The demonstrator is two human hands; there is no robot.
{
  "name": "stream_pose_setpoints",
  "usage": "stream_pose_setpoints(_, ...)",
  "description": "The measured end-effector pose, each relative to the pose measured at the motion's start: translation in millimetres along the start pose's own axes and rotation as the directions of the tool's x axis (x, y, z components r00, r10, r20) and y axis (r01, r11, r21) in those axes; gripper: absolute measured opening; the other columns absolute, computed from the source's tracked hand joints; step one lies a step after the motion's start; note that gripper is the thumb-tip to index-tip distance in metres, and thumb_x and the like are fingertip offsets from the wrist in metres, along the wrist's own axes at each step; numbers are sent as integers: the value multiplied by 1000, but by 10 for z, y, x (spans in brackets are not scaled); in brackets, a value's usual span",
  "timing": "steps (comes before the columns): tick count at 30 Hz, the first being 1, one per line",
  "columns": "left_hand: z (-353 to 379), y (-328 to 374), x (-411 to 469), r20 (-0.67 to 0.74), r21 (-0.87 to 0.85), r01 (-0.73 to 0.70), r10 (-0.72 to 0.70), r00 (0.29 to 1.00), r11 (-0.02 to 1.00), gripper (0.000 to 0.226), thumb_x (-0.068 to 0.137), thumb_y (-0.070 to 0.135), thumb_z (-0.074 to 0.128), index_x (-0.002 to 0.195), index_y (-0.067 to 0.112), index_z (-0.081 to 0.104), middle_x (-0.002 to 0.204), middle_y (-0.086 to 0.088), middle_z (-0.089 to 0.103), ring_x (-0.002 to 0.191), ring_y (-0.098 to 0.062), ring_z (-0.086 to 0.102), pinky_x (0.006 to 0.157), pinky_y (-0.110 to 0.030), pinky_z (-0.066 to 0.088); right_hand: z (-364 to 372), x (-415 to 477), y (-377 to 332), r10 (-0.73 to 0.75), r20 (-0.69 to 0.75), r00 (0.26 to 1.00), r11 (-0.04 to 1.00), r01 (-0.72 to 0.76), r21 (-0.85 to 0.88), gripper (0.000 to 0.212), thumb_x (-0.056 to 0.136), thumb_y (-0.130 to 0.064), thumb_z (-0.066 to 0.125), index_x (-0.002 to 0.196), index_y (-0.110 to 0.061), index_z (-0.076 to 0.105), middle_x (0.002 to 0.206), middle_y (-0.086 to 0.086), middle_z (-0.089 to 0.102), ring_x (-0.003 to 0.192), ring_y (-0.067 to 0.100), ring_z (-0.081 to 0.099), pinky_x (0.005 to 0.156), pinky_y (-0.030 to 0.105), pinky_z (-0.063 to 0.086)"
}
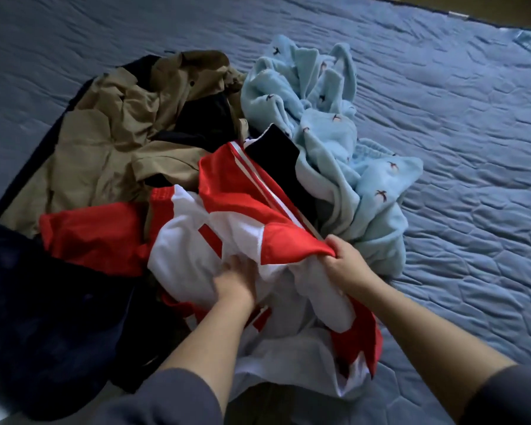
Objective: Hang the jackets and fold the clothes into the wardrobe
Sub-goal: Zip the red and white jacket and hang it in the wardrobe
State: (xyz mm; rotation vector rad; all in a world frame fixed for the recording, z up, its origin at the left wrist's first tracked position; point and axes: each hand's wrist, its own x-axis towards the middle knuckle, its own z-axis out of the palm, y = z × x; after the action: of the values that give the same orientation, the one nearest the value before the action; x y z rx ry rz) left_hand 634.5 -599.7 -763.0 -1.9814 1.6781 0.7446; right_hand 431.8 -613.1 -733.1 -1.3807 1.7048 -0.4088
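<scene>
Head view: two hands on a red-and-white jacket

The red-and-white track jacket lies crumpled at the near side of a clothes pile on the blue quilted bedspread. The right hand is clenched on a red fold at the jacket's right side. The left hand is sunk into its white part, blurred; whether it grips cannot be told. A tan jacket lies behind on the left, a light blue bird-print fleece touches on the right, and a dark navy garment lies near left. Bare quilt stretches rightward and toward the far edge.
</scene>
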Motion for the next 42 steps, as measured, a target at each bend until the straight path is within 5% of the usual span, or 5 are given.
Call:
stream_pose_setpoints(7,62,-1,-326,-135,-280,-96,60,989,955,20,84,12,52,104,15,53,103,-11,62,99,-33,60,78,-39,50,-634,-338,310,72,97,993,997,-71,-18,14,78,-4,65,82,-16,58,72,-7,57,65,4,50,60,17,41)
stream_pose_setpoints(14,-739,737,-1293,-368,-423,-575,447,815,700,79,67,39,77,133,20,39,124,1,46,118,-17,47,101,-39,41,-1311,-1030,-468,-230,60,971,959,237,-156,20,74,-3,62,65,-19,53,59,-6,51,64,13,48,60,26,37)
stream_pose_setpoints(23,-2370,956,-3180,-657,-357,-622,286,698,697,20,83,28,57,66,24,46,79,-14,65,82,-36,62,65,-39,45,-2638,-2275,-1639,-414,-106,904,890,378,-254,10,75,-14,73,76,-16,63,55,-11,44,59,10,44,58,25,29)
stream_pose_setpoints(33,-4074,983,-5385,-910,-281,-789,110,400,546,4,76,19,51,72,18,52,61,6,51,63,-13,49,55,-18,35,-3298,-3451,-2095,-277,-308,910,951,214,-223,7,78,-17,63,86,-18,63,80,10,68,82,29,63,66,30,41)
stream_pose_setpoints(42,-4438,808,-6109,-843,-475,-758,14,537,446,14,90,17,50,87,13,63,72,2,57,62,-7,49,53,-14,40,-4269,-4268,-2534,-115,-436,893,925,257,282,27,87,-8,51,61,-15,53,55,3,45,49,19,44,51,27,34)
